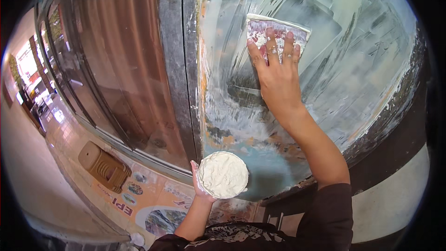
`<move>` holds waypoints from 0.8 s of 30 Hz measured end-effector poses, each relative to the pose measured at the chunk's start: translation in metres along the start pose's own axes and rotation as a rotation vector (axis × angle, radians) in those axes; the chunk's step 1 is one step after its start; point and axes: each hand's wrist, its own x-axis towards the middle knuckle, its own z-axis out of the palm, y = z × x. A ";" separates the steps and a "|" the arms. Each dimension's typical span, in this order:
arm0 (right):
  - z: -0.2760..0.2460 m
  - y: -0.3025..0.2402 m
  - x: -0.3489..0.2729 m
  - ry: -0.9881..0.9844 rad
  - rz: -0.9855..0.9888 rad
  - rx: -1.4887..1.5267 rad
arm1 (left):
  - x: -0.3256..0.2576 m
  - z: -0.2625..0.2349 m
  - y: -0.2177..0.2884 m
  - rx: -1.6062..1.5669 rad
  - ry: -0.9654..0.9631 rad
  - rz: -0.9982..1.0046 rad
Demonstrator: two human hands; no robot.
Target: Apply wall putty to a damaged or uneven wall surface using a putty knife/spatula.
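My right hand (278, 72) presses a flat, smeared putty scraper (257, 27) against the wall, its fingers spread over the blade's face. A roll of white paste lines the scraper's upper edge. The wall (357, 69) carries streaky white and grey putty, with bluish paint and orange patches lower down. Lower and to the left, my left hand (200, 186) supports a round container heaped with white putty (223, 175). Its thumb rests along the left side, and its other fingers are mostly hidden beneath. White residue marks the fingers of both hands.
A dark door frame (179, 56) and glass panels with brown curtains (123, 56) stand left of the wall. On the tiled floor are a brown plastic stool (104, 165) and a printed orange sheet (139, 200). A dark ledge (395, 125) borders the wall at right.
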 end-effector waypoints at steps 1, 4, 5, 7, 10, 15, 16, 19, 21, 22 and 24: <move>0.002 -0.003 -0.001 -0.011 0.021 -0.003 | 0.004 -0.003 0.007 0.002 0.004 -0.016; 0.000 -0.012 -0.006 -0.073 0.046 -0.017 | 0.011 -0.007 0.030 0.015 0.042 -0.038; -0.001 -0.015 -0.009 -0.116 0.054 0.002 | 0.012 -0.009 0.037 0.017 0.048 -0.057; 0.005 -0.023 -0.017 -0.125 0.066 0.001 | 0.014 -0.015 0.050 -0.051 0.051 -0.077; 0.009 -0.034 -0.029 -0.130 0.098 0.008 | 0.014 -0.021 0.066 -0.034 0.077 -0.116; 0.005 -0.043 -0.041 -0.165 0.147 0.060 | 0.004 -0.019 0.080 0.033 0.145 -0.126; 0.006 -0.042 -0.041 -0.163 0.154 0.062 | 0.000 -0.020 0.083 -0.022 0.058 -0.152; -0.008 -0.045 -0.040 -0.254 0.155 0.076 | -0.015 -0.015 0.089 0.017 0.049 -0.154; -0.007 -0.052 -0.061 -0.279 0.134 0.085 | -0.024 -0.010 0.088 0.047 0.045 -0.157; -0.012 -0.052 -0.068 -0.314 0.110 0.096 | -0.029 -0.007 0.087 0.071 0.047 -0.160; -0.030 -0.048 -0.065 -0.336 0.104 0.126 | -0.039 0.005 0.083 0.099 0.014 -0.200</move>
